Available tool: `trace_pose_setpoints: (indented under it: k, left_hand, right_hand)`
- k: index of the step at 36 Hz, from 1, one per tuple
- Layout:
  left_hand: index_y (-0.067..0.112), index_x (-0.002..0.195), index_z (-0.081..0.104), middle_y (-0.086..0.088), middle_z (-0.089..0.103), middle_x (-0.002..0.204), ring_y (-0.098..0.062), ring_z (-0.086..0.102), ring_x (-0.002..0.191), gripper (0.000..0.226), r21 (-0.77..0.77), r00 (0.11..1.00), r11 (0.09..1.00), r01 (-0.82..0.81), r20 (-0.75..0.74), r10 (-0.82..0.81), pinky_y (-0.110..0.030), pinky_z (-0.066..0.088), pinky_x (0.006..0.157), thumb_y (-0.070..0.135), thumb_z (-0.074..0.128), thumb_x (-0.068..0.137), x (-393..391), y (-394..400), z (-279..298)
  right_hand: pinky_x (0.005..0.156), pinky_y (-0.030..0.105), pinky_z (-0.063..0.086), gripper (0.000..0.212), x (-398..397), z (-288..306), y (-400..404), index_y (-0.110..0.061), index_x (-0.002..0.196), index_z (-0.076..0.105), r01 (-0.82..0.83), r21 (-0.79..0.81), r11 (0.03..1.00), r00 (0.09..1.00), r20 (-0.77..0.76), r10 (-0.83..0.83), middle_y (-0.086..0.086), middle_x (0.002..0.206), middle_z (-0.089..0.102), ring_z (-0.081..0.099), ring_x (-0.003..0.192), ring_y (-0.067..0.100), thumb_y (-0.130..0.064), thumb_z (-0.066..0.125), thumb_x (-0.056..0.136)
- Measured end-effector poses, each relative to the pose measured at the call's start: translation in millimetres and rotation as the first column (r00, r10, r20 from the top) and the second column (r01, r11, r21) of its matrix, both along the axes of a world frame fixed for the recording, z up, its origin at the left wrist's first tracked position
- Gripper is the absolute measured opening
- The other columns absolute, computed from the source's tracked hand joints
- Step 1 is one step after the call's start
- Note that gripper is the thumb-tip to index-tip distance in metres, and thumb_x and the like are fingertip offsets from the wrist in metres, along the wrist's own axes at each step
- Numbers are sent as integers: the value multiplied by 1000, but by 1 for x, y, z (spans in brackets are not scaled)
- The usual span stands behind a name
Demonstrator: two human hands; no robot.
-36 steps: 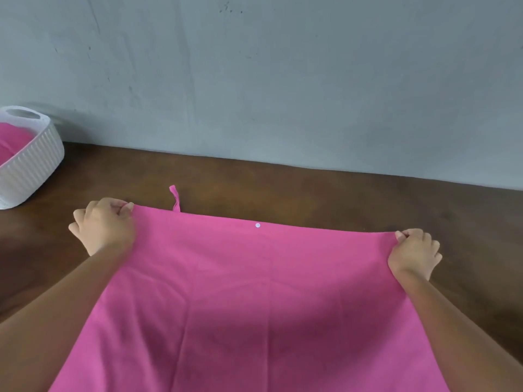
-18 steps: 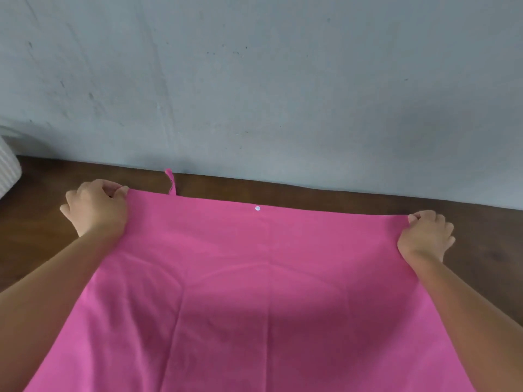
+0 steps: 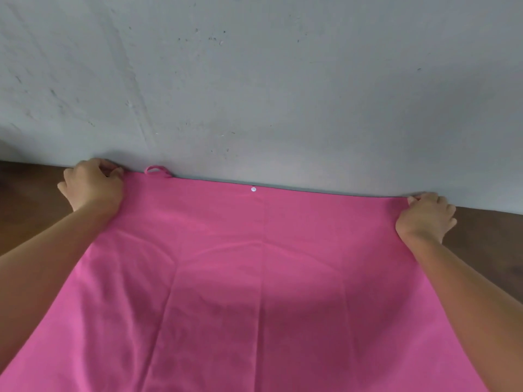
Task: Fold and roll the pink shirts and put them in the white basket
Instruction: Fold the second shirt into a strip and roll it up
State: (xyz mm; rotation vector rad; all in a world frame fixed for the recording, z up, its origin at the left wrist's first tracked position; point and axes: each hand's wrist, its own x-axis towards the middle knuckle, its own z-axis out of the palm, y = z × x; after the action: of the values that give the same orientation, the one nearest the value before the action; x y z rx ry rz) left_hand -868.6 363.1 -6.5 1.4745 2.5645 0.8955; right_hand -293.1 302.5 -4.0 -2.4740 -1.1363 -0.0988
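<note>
A big grey wall [image 3: 283, 80] filled the top of the view. It looked rough, with little marks and scratches on it. Under it ran a dark brown wooden table [image 3: 28, 210], smooth and a bit shiny.

No basket could be seen in this view.

A pink shirt [image 3: 254, 278] lay spread out flat over the table. It covered most of the table and ran off the bottom of the view. The cloth was soft and thin, with a few long fold lines going up and down it. Its far edge was pulled straight and sat right by the bottom of the wall. A small round white button [image 3: 253, 189] sat near the middle of that edge. A little pink loop [image 3: 155, 171] stuck up from the edge, close to the left corner.

The left hand [image 3: 92, 188] was curled and pinched the far left corner of the shirt between the thumb and fingers. The right hand [image 3: 424, 216] was curled too and gripped the far right corner. Both arms reached out over the sides of the shirt, and the two hands were well apart.
</note>
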Motion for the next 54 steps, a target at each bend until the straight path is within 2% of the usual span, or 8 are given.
trace_pose_setpoints:
  k: [8, 14, 21, 25, 34, 41, 45, 54]
  left_hand:
    - [14, 105, 72, -23, 62, 116, -47, 49, 114, 23, -23, 1000, 1000, 21, -22, -21, -54, 38, 99, 31, 64, 92, 9, -6, 8]
    - [6, 130, 58, -26, 50, 135, -44, 39, 129, 46, -23, 999, 1000, 6, -40, -7, -55, 31, 107, 37, 57, 96, 32, -29, 15]
    - [8, 134, 53, -22, 47, 142, -40, 36, 135, 51, -40, 998, 997, 69, 14, -69, -53, 28, 112, 39, 61, 95, 68, -80, 26]
    - [10, 134, 54, -21, 48, 140, -38, 38, 134, 48, -47, 980, 979, 200, 13, -200, -54, 30, 110, 36, 64, 96, 102, -122, 25]
    - [16, 135, 57, -4, 52, 141, -28, 43, 135, 59, -86, 741, 751, 655, -120, -660, -53, 42, 101, 57, 45, 94, 190, -221, 15]
    - [32, 160, 23, 7, 10, 170, -15, 0, 157, 78, -311, 488, 502, 807, -127, -863, -43, 16, 125, 76, 16, 96, 239, -265, 3]
    - [38, 161, 3, 9, -11, 169, -13, -16, 155, 79, -404, 460, 486, 776, -166, -872, -45, 6, 127, 78, -2, 93, 250, -272, -4]
    - [37, 161, 1, 7, -12, 169, -15, -15, 155, 72, -386, 472, 497, 777, -164, -866, -40, -6, 125, 73, 10, 99, 251, -276, 3]
  right_hand:
    - [102, 54, 33, 32, 2, -2, 1, 5, 123, 53, 8, 6, 1000, 1000, -5, -8, 28, 130, 50, 41, 123, 45, -21, 48, 103]
    - [103, 54, 32, 34, 3, 4, -3, 5, 125, 51, -12, -3, 1000, 999, -49, 12, 28, 134, 47, 40, 125, 46, -21, 48, 103]
    - [96, 56, 39, 39, -8, 7, -32, 5, 126, 48, -194, -49, 980, 979, 51, 196, 29, 130, 49, 43, 119, 47, -26, 47, 103]
    - [107, 52, 37, 49, -7, 5, -54, 1, 140, 46, -336, -182, 924, 936, 47, 349, 23, 146, 44, 40, 129, 44, -32, 39, 106]
    - [125, 45, 13, 67, -9, 8, -107, -8, 159, 17, -414, -342, 843, 903, -40, 428, 8, 168, 13, 9, 154, 29, -49, 18, 106]
    - [126, 43, 4, 72, -10, 8, -159, -12, 161, 2, -447, -391, 804, 885, -66, 460, 2, 169, 0, -2, 155, 24, -55, 7, 104]
    - [126, 42, 2, 73, -13, 9, -186, -13, 161, -1, -448, -404, 797, 884, -68, 462, 1, 169, -3, -4, 155, 23, -56, 5, 103]
    - [126, 39, -2, 84, -22, 8, -255, -17, 160, -10, -430, -416, 801, 893, -64, 446, -4, 168, -14, -13, 154, 18, -63, -11, 89]
